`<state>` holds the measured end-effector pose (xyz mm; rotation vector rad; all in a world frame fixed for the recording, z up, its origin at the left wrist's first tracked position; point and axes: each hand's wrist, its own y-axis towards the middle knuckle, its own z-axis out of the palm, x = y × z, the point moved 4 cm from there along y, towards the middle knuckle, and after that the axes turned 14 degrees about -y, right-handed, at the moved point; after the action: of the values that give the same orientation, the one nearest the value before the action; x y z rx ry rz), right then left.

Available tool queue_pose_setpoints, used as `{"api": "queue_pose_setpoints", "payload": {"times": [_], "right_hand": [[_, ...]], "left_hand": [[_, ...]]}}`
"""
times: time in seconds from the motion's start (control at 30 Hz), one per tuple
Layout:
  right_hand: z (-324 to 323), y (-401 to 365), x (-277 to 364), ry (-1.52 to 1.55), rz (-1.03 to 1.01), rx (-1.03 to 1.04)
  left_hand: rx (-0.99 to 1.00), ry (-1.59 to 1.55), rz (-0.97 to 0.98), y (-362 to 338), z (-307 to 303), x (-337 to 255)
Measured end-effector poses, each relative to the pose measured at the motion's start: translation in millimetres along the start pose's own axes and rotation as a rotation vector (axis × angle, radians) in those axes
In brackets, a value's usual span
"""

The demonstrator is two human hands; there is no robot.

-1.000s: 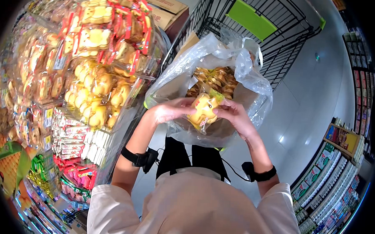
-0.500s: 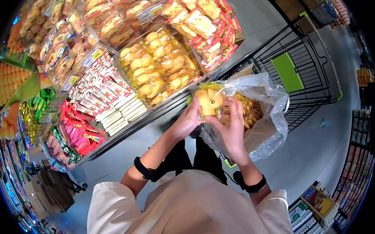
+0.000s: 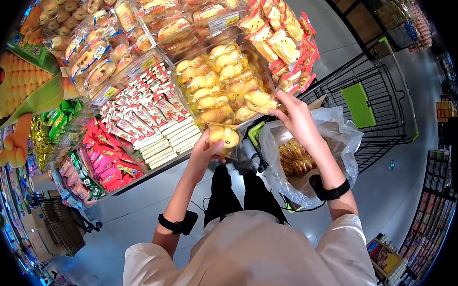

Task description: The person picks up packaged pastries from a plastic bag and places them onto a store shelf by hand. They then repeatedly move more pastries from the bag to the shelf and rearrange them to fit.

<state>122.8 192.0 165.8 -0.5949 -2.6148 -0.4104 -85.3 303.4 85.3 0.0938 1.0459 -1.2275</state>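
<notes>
My left hand (image 3: pixel 202 151) is closed around a wrapped bun (image 3: pixel 225 135), yellow and animal-shaped, at the front edge of the display bin. Up and to the right, my right hand (image 3: pixel 296 116) pinches the end of another wrapped bun (image 3: pixel 260 101) at the bin's right front corner. Several rows of the same buns in yellow-tinted wrappers (image 3: pixel 219 84) fill that bin. Below my right forearm, a clear plastic bag (image 3: pixel 343 150) stands open-topped with more wrapped baked goods (image 3: pixel 295 158) inside it.
A black wire shopping cart (image 3: pixel 389 99) with a green panel stands at the right. Red-edged bread packs (image 3: pixel 284 45) are heaped beyond the bun bin. Left of it lie white-and-red snack packs (image 3: pixel 143 111) and pink packets (image 3: pixel 108 160). A corn-shaped figure (image 3: pixel 24 85) stands far left.
Both hands were together on one wrapped bun over the bag. They have since parted: the left moved to the bin's front edge with a bun, the right onto a bun at the bin.
</notes>
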Motion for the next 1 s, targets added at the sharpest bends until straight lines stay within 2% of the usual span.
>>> {"api": "queue_pose_setpoints", "payload": {"times": [0.07, 0.1, 0.23, 0.33, 0.5, 0.6, 0.7, 0.73, 0.8, 0.87, 0.93, 1.0], "right_hand": [[11.7, 15.1, -6.2, -0.171, -0.071, 0.125], [17.6, 20.7, -7.8, -0.209, -0.151, 0.099], [41.8, 36.7, -8.9, -0.038, -0.056, -0.007], [62.1, 27.1, -13.2, -0.073, 0.030, -0.106], [67.8, 23.0, -17.6, 0.018, 0.133, -0.051], [55.9, 17.4, -12.2, 0.101, 0.136, -0.139], [28.0, -6.8, -6.0, -0.017, 0.126, -0.343], [26.5, -18.3, -7.6, 0.154, 0.292, -0.272], [37.8, -40.0, -15.9, 0.510, 0.451, -0.104], [45.6, -55.2, -0.7, 0.743, 0.384, 0.038], [38.1, -63.4, 24.0, 0.665, 0.325, 0.058], [40.1, -72.9, 25.0, 0.782, 0.480, -0.050]], "left_hand": [[0.045, 0.046, -0.035, -0.5, -12.0, 3.5], [0.060, 0.055, -0.031, -0.9, -13.9, 3.1], [0.080, 0.060, -0.015, 4.2, -12.4, -0.8], [0.073, 0.043, -0.002, 10.9, -9.5, -2.3], [0.082, 0.045, -0.030, 17.7, -5.1, 0.4], [0.121, 0.049, -0.023, 19.1, -2.2, 2.2], [0.178, 0.052, 0.009, 19.1, 4.8, 2.0], [0.204, 0.039, 0.002, 19.3, 8.7, 0.9], [0.232, -0.032, -0.014, 17.8, 21.2, -0.9], [0.238, -0.145, -0.031, 18.2, 40.7, -1.8], [0.226, -0.073, 0.000, 20.8, 56.6, 9.4], [0.218, -0.009, 0.002, 27.8, 67.4, 24.3]]}}
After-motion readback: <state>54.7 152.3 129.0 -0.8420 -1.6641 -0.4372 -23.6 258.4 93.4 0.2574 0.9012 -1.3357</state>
